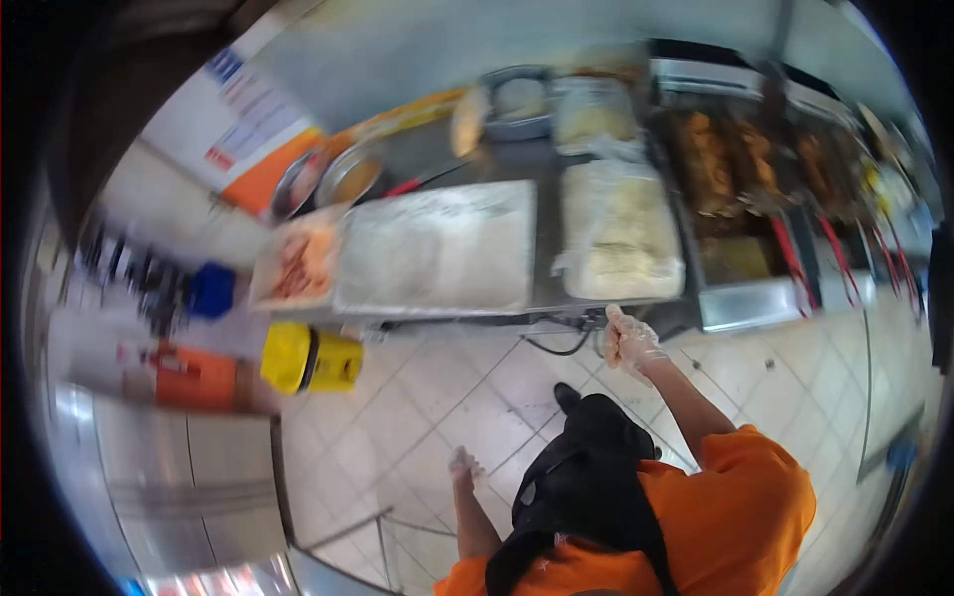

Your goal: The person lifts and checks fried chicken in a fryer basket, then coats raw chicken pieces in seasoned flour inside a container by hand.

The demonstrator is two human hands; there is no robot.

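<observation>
My right hand (pixel 634 345), in a clear plastic glove, hangs just off the counter's front edge with one digit stretched out and the others loosely bent. Nothing shows in it. Closest to it is a tray of pale, crumbly food (pixel 624 238) lined with clear plastic. My left hand (pixel 465 465), gloved the same way, is low over the tiled floor beside my black apron (pixel 581 462). Its fingers look slightly apart and it holds nothing visible. Left of the lined tray lies a wide metal tray (pixel 437 248) dusted with white powder.
Raw meat pieces fill a tub (pixel 298 260) at the counter's left end, with metal bowls (pixel 351 177) behind. To the right stand fryers (pixel 750 303) with red-handled baskets (pixel 792 263) and browned food above. A yellow bucket (pixel 313 358) is below the counter at left.
</observation>
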